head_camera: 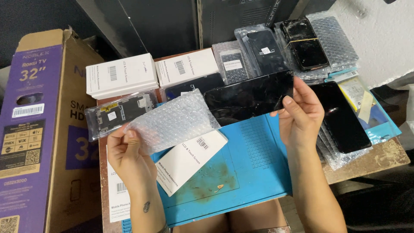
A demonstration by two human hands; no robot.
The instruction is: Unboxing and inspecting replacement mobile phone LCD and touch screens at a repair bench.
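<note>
Black phone screen held by right hand, left hand pinching bubble wrap

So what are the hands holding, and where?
Right hand grips the black glass screen panel at its right end; left hand pinches the clear bubble-wrap sleeve's left end.

Your left hand is raised, thumb and fingers pinched closed, forearm rising from the lower edge. Your right hand is held level opposite, fingers curled, thumb pressed forward.
</note>
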